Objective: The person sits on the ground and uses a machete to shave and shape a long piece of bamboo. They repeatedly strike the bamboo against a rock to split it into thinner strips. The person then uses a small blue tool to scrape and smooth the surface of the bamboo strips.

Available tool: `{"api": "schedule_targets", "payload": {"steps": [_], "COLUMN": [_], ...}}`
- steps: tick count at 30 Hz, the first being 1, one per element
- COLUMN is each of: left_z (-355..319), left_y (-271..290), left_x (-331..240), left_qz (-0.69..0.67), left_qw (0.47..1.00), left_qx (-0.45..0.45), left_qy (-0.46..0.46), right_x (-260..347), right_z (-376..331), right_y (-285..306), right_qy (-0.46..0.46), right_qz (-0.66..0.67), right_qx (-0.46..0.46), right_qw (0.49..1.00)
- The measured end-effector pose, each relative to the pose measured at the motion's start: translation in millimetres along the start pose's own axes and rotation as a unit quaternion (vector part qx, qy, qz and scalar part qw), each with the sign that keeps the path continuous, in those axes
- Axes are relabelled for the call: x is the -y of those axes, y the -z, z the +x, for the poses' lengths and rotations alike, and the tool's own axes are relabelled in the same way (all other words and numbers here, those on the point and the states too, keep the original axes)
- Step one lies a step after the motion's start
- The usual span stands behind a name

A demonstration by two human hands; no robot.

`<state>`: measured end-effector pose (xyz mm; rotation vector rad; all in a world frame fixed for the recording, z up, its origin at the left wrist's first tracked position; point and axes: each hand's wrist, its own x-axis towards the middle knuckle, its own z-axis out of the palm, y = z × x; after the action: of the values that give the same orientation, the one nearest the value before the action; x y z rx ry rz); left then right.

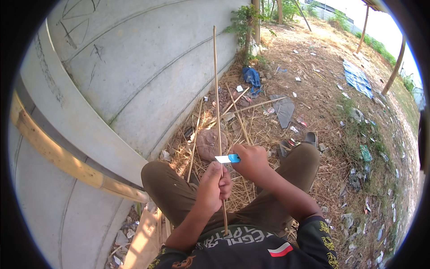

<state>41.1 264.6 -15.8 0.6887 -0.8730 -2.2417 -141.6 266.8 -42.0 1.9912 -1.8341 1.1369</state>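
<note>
A long, thin bamboo strip point(217, 89) stands nearly upright in front of me, its lower end against my shirt. My left hand point(212, 186) is closed round the strip, thumb on top. Just above that thumb, my right hand point(251, 161) grips a box cutter point(228, 158) with a light-blue body. Its wide pale blade points left and crosses the strip, apparently touching it. My right fingers hide most of the cutter's handle.
A grey concrete wall point(134, 67) rises on the left, with a thick bamboo pole point(67, 152) along it. Beyond my knees lie a reddish-brown stone point(207, 144), loose bamboo strips point(195, 139), a blue plastic bag point(252, 80) and a dark grey flat piece point(283, 111). Straw and litter cover the ground.
</note>
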Motion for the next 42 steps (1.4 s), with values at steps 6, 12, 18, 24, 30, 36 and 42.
{"api": "schedule_targets", "payload": {"steps": [6,12,18,24,30,36,42], "left_z": [-10,-19,-27,28,20,-13,-36], "left_y": [-5,-7,-8,-5,0,-10,26], "left_x": [1,18,13,6,-16,-16,-30], "left_qz": [0.043,0.204,0.222,0.269,0.372,0.366,0.414], "left_qw": [0.997,0.977,0.971,0.962,0.922,0.927,0.909], "left_qx": [0.067,0.055,0.061,0.027,0.055,0.044,0.024], "left_qy": [0.014,0.038,0.058,-0.029,-0.089,-0.073,-0.045], "right_x": [3,-54,-195,-88,-83,-100,-197], "right_z": [12,89,162,79,67,154,179], "right_y": [4,38,115,73,65,99,98], "right_qy": [-0.035,-0.263,-0.385,-0.14,-0.072,-0.279,-0.35], "right_qz": [0.013,-0.149,-0.219,-0.158,-0.161,-0.229,-0.291], "right_qx": [-0.013,-0.013,-0.039,-0.012,-0.023,-0.079,-0.062], "right_qw": [0.999,0.953,0.895,0.977,0.984,0.929,0.888]}}
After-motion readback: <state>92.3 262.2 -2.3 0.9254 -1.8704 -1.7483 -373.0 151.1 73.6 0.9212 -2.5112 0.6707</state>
